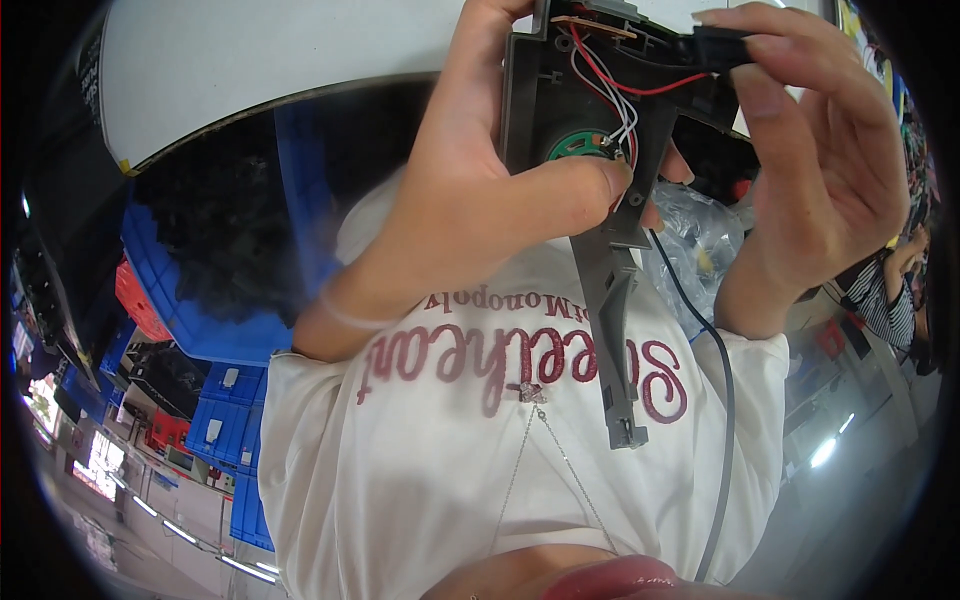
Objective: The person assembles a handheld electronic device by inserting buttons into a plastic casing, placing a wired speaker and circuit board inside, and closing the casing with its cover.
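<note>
My left hand [505, 205] grips a dark grey plastic housing [540, 90], which has a long narrow arm pointing down toward my chest. Its thumb presses beside a round green speaker [577, 145] set inside the housing. Thin white wires [612, 90] run up from the speaker, and a red wire [655, 90] crosses to the right. Between thumb and fingers, my right hand [825, 140] pinches a small black part [718, 47] at the housing's upper right corner. Whether that part is joined to the housing I cannot tell.
A white tabletop [270, 60] lies beyond my hands. Below its edge, a blue bin [215, 325] holds dark items. Blue crates [225, 420] are stacked at left. A clear plastic bag [695, 235] and a dark cable [728, 400] are at right, where another person's striped sleeve [870, 295] shows.
</note>
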### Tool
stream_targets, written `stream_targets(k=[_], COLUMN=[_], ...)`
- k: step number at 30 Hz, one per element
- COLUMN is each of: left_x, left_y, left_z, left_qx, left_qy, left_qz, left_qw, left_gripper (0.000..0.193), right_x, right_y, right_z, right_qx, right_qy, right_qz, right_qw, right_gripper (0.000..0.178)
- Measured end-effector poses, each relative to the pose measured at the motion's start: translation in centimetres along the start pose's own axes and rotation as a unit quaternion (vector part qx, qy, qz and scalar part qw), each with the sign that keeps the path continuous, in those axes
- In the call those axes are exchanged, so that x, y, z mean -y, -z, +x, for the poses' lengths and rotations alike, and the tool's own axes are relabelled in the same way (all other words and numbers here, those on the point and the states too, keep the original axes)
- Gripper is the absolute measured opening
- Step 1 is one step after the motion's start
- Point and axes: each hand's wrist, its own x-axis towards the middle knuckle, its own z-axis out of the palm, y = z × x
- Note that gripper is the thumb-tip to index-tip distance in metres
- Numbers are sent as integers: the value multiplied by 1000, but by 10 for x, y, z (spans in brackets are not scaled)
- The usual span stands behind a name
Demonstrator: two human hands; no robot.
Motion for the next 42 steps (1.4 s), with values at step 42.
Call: stream_targets(k=[42], left_x=[-7], left_y=[-7], left_z=[-13], left_qx=[-26], left_qy=[-47], left_qz=[42], left_qw=[998], left_gripper=[80], right_x=[31], right_y=[-47], right_z=[-5], right_qx=[-202], right_qy=[-158], right_qz=[98], right_qw=[962], right_gripper=[24])
